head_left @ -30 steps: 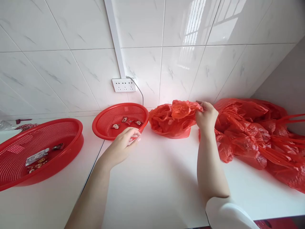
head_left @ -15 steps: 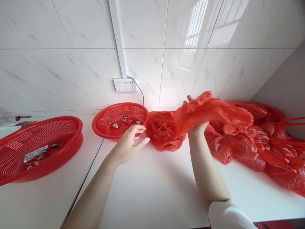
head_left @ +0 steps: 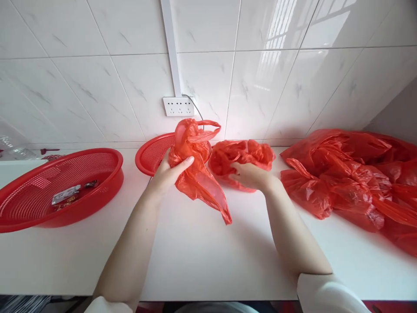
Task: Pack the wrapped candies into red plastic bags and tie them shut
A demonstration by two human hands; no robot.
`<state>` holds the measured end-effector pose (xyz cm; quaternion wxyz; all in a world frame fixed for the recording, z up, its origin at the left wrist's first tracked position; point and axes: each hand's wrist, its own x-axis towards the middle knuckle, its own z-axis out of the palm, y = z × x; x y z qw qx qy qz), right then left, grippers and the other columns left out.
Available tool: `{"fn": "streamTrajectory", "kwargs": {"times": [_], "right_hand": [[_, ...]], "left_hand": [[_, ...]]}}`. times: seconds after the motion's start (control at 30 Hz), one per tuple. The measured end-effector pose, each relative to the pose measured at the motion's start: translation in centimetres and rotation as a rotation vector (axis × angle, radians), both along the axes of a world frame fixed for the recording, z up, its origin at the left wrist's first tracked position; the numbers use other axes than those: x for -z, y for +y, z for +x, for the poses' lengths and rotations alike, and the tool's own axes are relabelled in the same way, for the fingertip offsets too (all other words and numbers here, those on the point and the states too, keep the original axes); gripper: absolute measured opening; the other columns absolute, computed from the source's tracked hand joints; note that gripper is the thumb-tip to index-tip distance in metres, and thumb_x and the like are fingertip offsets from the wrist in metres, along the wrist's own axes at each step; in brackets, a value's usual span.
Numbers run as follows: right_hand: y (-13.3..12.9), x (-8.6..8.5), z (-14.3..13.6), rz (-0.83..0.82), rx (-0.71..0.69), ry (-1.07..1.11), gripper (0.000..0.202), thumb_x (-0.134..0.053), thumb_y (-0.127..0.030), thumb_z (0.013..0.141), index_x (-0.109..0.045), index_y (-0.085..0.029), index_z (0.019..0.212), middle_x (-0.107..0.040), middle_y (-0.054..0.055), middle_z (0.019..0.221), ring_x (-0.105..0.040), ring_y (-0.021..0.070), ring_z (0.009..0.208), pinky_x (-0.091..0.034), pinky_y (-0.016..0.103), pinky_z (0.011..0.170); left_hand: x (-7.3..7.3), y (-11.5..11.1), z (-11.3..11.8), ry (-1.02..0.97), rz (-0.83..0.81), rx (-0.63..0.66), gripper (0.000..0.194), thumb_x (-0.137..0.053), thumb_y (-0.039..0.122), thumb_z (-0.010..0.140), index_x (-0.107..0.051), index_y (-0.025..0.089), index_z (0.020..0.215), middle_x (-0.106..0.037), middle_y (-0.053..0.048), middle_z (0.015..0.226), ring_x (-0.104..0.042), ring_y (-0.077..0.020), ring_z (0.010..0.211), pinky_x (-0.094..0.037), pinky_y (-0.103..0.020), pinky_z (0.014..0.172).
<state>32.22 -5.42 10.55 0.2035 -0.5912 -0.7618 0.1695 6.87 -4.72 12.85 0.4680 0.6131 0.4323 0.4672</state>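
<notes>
My left hand (head_left: 167, 174) is closed on a crumpled red plastic bag (head_left: 198, 174), thumb on the near side. The bag hangs in front of the small red basket (head_left: 150, 152) and hides much of its inside. One corner of the bag droops to the right above the white table. My right hand (head_left: 249, 174) is at the front of a heap of loose red plastic bags (head_left: 257, 152). Its fingers are apart, partly curled toward the heap, and nothing shows in them.
At left stands a large red basket (head_left: 112, 184) with several small wrapped packets inside. Filled red bags (head_left: 352, 187) are piled at right on the white table (head_left: 208, 256). Behind, a power strip (head_left: 178, 107) with a cable is fixed to the tiled wall.
The red bag has passed from my right hand to my left and moved leftward. My right hand has let go and come down beside the bag heap. The view has shifted slightly.
</notes>
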Motion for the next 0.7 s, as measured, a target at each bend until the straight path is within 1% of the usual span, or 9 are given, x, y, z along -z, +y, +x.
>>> {"fn": "streamTrajectory", "kwargs": {"times": [0.07, 0.13, 0.23, 0.33, 0.4, 0.47, 0.57, 0.63, 0.7], "right_hand": [[-0.2, -0.5, -0.1, 0.054, 0.03, 0.077, 0.03, -0.044, -0.04, 0.094, -0.064, -0.021, 0.082, -0.066, 0.006, 0.074, -0.061, 0.0211, 0.068, -0.044, 0.033, 0.061], [-0.8, -1.0, -0.8, 0.112, -0.019, 0.255, 0.039, -0.036, -0.046, 0.097, -0.064, -0.021, 0.088, -0.068, 0.007, 0.088, -0.063, 0.0214, 0.081, -0.046, 0.033, 0.07], [-1.0, -1.1, -2.0, 0.117, -0.135, 0.527, 0.028, -0.047, -0.041, 0.092, -0.065, -0.021, 0.097, -0.069, 0.005, 0.101, -0.064, 0.0203, 0.093, -0.049, 0.031, 0.077], [-0.1, -0.2, -1.9, 0.12, -0.117, 0.615, 0.014, -0.053, -0.021, 0.082, -0.065, -0.019, 0.09, -0.07, 0.004, 0.091, -0.065, 0.0174, 0.081, -0.05, 0.027, 0.065], [0.1, 0.2, -0.8, 0.11, -0.092, 0.587, 0.01, -0.054, -0.016, 0.078, -0.063, -0.018, 0.079, -0.068, 0.003, 0.078, -0.063, 0.0152, 0.068, -0.048, 0.025, 0.055], [-0.5, -0.2, 0.7, -0.009, -0.097, 0.445, 0.012, -0.059, -0.02, 0.079, -0.063, -0.018, 0.068, -0.066, 0.002, 0.065, -0.06, 0.0142, 0.056, -0.044, 0.024, 0.047], [-2.8, -1.9, 2.1, -0.212, -0.291, 0.224, 0.019, -0.065, -0.03, 0.081, -0.069, -0.019, 0.065, -0.067, 0.002, 0.061, -0.061, 0.0146, 0.054, -0.045, 0.025, 0.048], [-4.2, -3.1, 1.8, -0.106, -0.455, 0.285, 0.018, -0.061, -0.034, 0.085, -0.073, -0.021, 0.079, -0.073, 0.003, 0.077, -0.066, 0.016, 0.068, -0.051, 0.027, 0.061], [-4.8, -3.8, 0.8, 0.054, -0.541, 0.363, 0.02, -0.057, -0.034, 0.089, -0.073, -0.022, 0.092, -0.074, 0.003, 0.093, -0.067, 0.0171, 0.083, -0.053, 0.03, 0.075]], "left_hand": [[0.0, -0.3, 0.1, 0.005, -0.064, 0.061, 0.055, -0.072, 0.044, 0.077, -0.055, 0.028, 0.127, -0.063, -0.007, 0.129, -0.06, -0.0292, 0.117, -0.05, -0.044, 0.095], [0.3, -0.6, 0.6, 0.038, -0.101, 0.101, 0.059, -0.073, 0.042, 0.077, -0.052, 0.031, 0.132, -0.059, -0.006, 0.134, -0.057, -0.0294, 0.122, -0.049, -0.044, 0.099], [0.6, -0.9, 1.2, 0.072, -0.153, 0.228, 0.063, -0.071, 0.039, 0.08, -0.048, 0.037, 0.138, -0.055, -0.003, 0.141, -0.052, -0.0286, 0.128, -0.047, -0.042, 0.102], [0.7, -0.8, 0.9, 0.062, -0.183, 0.339, 0.071, -0.068, 0.033, 0.082, -0.036, 0.045, 0.145, -0.046, 0.002, 0.148, -0.047, -0.0261, 0.133, -0.046, -0.04, 0.105], [0.7, -0.6, 0.4, 0.068, -0.162, 0.326, 0.077, -0.066, 0.03, 0.082, -0.029, 0.045, 0.147, -0.042, 0.002, 0.151, -0.046, -0.0256, 0.134, -0.045, -0.041, 0.106], [0.7, -0.4, 0.0, 0.089, -0.124, 0.265, 0.076, -0.063, 0.029, 0.082, -0.028, 0.043, 0.149, -0.043, 0.0, 0.151, -0.047, -0.0265, 0.133, -0.046, -0.042, 0.105], [1.0, -0.2, -0.1, 0.121, -0.057, 0.157, 0.067, -0.062, 0.031, 0.083, -0.038, 0.041, 0.145, -0.043, 0.0, 0.15, -0.045, -0.0257, 0.135, -0.045, -0.041, 0.106], [1.2, -0.1, 0.2, 0.091, -0.063, 0.138, 0.059, -0.063, 0.034, 0.083, -0.047, 0.037, 0.14, -0.047, -0.001, 0.147, -0.046, -0.026, 0.134, -0.044, -0.04, 0.106], [1.3, 0.0, 0.6, -0.002, -0.126, 0.161, 0.052, -0.061, 0.043, 0.085, -0.055, 0.028, 0.134, -0.058, -0.007, 0.137, -0.053, -0.0286, 0.127, -0.047, -0.042, 0.102]]}}
